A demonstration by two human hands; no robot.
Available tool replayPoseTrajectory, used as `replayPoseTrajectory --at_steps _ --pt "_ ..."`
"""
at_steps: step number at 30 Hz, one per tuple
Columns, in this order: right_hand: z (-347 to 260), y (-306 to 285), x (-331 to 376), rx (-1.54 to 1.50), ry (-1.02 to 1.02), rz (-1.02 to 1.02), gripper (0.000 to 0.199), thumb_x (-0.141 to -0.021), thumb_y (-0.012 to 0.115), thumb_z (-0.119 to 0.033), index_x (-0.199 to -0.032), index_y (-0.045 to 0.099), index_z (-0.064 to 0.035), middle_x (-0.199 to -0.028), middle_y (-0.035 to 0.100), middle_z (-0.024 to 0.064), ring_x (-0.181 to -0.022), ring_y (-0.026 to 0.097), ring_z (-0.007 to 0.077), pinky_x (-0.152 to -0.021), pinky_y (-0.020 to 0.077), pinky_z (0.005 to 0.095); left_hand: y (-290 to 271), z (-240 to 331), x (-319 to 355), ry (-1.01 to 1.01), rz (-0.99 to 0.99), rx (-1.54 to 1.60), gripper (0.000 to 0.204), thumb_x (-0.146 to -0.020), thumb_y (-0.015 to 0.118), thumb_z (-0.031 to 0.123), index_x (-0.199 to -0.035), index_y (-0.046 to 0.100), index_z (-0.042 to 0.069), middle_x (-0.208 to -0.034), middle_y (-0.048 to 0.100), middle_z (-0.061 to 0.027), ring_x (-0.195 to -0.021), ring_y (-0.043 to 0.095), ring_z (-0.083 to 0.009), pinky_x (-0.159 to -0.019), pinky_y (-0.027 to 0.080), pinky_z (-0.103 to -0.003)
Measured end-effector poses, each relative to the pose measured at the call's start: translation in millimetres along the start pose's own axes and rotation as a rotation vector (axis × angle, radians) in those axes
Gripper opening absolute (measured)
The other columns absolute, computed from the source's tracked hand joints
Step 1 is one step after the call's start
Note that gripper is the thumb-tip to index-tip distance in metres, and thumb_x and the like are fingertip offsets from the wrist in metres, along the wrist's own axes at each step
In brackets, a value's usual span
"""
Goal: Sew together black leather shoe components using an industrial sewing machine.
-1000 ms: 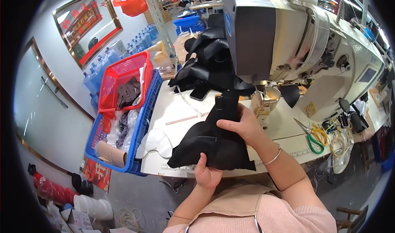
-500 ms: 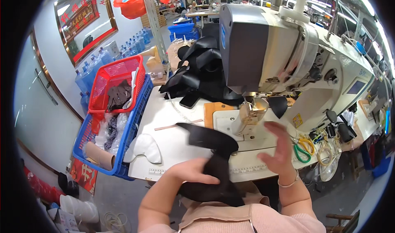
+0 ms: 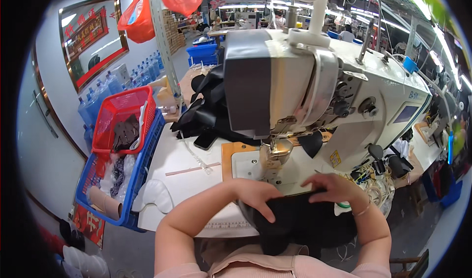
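A limp black piece of leather-like material [image 3: 305, 221] hangs over the table's front edge, below the sewing machine [image 3: 305, 81]. My left hand [image 3: 256, 195] grips its upper left part, with the thumb lying on top. At its upper right edge my right hand [image 3: 336, 187] has hold of it between thumb and fingers. Both hands are just in front of the machine's needle and presser area [image 3: 276, 154]. The fingers' undersides are hidden by the material.
Left on the white table lie a white curved pad [image 3: 153, 195], a thin strip [image 3: 191, 169] and a phone [image 3: 205, 139]. Black pieces [image 3: 209, 106] are heaped behind. A blue crate [image 3: 142, 189] with a red basket [image 3: 123, 116] stands left. Cords and loops [image 3: 376, 187] lie right.
My right hand, open and apart before, has come down onto the black piece. The piece has swung right and spread between both hands. The whole view has shifted.
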State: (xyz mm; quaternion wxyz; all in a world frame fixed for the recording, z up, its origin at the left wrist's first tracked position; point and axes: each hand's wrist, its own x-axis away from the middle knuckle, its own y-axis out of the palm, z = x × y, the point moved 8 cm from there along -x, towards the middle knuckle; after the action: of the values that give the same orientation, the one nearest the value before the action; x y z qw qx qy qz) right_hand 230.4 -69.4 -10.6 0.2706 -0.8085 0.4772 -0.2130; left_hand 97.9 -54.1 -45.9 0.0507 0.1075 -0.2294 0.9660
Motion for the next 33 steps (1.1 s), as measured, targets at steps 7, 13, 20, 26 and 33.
replayPoseTrajectory --at_steps 7,13,20,26,33 --pt "-18.6 -55.0 -73.0 -0.069 -0.199 0.381 0.014 -0.075 0.069 -0.015 -0.077 0.064 -0.0013 -0.068 0.062 0.0039 -0.064 0.057 0.0107 -0.062 0.0452 0.0252 -90.0 2.5 62.4 -0.313 0.92 -0.061 0.031 -0.081 0.062 0.029 -0.09 0.063 -0.001 -0.079 0.063 -0.005 -0.074 0.057 -0.011 -0.067 0.044 -0.025" --pt "-23.8 -68.8 -85.4 0.018 -0.455 0.565 0.038 -0.073 0.071 -0.024 -0.099 0.058 0.0005 -0.09 0.063 0.0082 -0.079 0.059 0.0163 -0.074 0.0462 0.0287 -102.2 -32.8 54.0 -0.151 1.024 0.399 0.029 -0.077 0.065 0.013 -0.102 0.06 -0.001 -0.092 0.063 -0.0061 -0.083 0.057 -0.0108 -0.074 0.045 -0.024" --pt "0.0 -66.4 -97.2 0.07 -0.192 0.453 0.045 -0.069 0.074 -0.016 -0.107 0.055 -0.0019 -0.106 0.057 0.0076 -0.098 0.054 0.0208 -0.087 0.0415 0.0314 -101.3 -21.6 58.7 -0.305 1.067 0.405 0.032 -0.075 0.066 0.007 -0.105 0.057 -0.001 -0.097 0.061 -0.0055 -0.088 0.056 -0.012 -0.08 0.044 -0.027" --pt "-2.8 -67.8 -96.9 0.13 -0.275 0.484 0.044 -0.07 0.074 -0.018 -0.105 0.053 -0.0014 -0.105 0.056 0.0083 -0.099 0.052 0.0217 -0.085 0.0407 0.0339 -101.6 -17.2 56.3 -0.28 1.064 0.442 0.035 -0.075 0.066 0.005 -0.108 0.054 0.0 -0.1 0.06 -0.0053 -0.091 0.055 -0.0121 -0.082 0.043 -0.027" --pt "-20.7 -61.7 -94.9 0.141 -0.292 0.43 0.045 -0.07 0.073 -0.021 -0.106 0.053 -0.0021 -0.109 0.054 0.01 -0.102 0.051 0.0235 -0.088 0.0396 0.0348 -96.3 -21.7 60.8 -0.192 1.058 0.53 0.028 -0.076 0.067 0.009 -0.103 0.062 0.003 -0.095 0.062 -0.0023 -0.086 0.054 -0.0087 -0.083 0.041 -0.024"
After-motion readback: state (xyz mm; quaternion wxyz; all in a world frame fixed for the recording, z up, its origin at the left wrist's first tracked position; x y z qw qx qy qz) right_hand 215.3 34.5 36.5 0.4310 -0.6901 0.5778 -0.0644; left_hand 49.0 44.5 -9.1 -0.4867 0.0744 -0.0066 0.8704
